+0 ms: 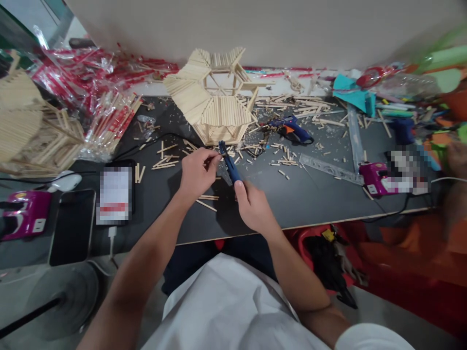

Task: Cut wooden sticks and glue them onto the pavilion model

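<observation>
My right hand is wrapped round a blue tool, which looks like pliers or a cutter and points away from me. Beside its tip, my left hand is pinched, with something too small to make out between the fingers. Just beyond both hands stands a model built of pale wooden sticks, with a ring of slatted roof panels and an open middle. Loose cut sticks lie on the dark table around the hands. A blue glue gun rests right of the model.
Another stick model and bundled sticks in plastic are at the left. Two phones lie near the front left edge. Clear rulers, a magenta device and coloured scraps are at the right. A person's blurred arm shows at the right edge.
</observation>
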Tool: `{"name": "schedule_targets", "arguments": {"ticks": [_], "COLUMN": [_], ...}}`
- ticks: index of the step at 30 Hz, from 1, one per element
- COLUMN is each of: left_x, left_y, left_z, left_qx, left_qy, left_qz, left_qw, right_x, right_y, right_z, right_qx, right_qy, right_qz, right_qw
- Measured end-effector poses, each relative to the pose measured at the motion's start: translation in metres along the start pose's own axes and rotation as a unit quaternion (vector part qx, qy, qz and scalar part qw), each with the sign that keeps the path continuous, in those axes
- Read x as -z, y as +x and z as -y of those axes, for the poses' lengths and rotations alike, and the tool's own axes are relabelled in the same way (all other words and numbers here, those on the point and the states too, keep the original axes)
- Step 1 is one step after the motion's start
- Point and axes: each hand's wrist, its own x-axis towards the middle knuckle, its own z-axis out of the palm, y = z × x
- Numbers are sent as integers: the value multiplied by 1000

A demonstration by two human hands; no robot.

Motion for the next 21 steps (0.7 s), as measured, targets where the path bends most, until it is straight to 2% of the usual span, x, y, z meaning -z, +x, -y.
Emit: {"name": "schedule_targets", "arguments": {"ticks": [5,10,14,17,21], "left_x": [2,2,4,10,24], "left_y": [0,1,2,3,7], "left_z": [-1,1,0,-5,-14], "left_qx": [-4,-5,-6,-17,-45], "left_qy": [-1,13,-4,-2,-4], "left_qz": [2,4,3,2,24], "left_qw": [1000,1000,1000,1000,999], "right_x": [-1,-5,-11,-12,-5], "right_y": [-2,2,6,3,-11], "right_z": [6,0,-4,-4,-5], "right_qx": [-6,0,-34,-46,-21], "right_qy": [-72,-67,-109,-154,-161], "right_qz": [-27,-24,-17,-13,-31], "right_qw": [997,997,993,987,986]}}
